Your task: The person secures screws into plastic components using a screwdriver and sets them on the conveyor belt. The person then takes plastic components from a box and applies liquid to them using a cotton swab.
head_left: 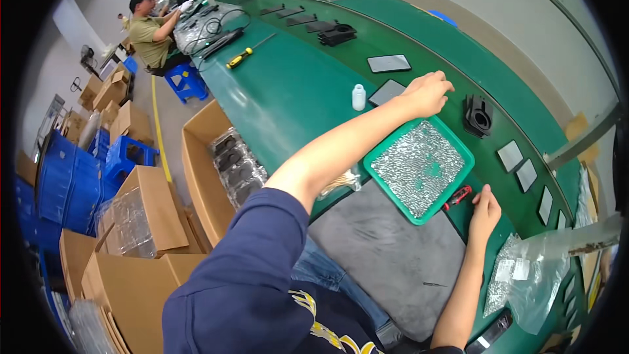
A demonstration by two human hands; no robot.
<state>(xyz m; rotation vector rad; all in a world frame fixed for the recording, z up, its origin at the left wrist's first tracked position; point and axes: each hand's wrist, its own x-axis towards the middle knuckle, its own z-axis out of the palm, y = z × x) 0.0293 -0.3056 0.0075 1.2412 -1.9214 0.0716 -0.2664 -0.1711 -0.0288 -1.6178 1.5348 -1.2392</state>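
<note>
My left hand [429,94] reaches over the far edge of a green tray [378,175], its fingers bent and a little apart. Nothing shows in it. Many small silvery metal pieces [416,167] fill the tray. Beside my left hand lies a dark flat panel [388,92], partly hidden by my arm. My right hand [485,212] is right of the tray with thumb and fingers drawn together; whatever they may hold is too small to make out. Close to it, a screwdriver with a red and black handle [457,198] rests against the tray's side.
A grey cloth [393,242] lies before me. A white bottle [358,97], a black ring-shaped part [477,117] and flat panels [510,157] are on the green bench. A yellow screwdriver [240,59] lies farther off. An open carton [203,157] stands left; a co-worker [152,33] sits beyond.
</note>
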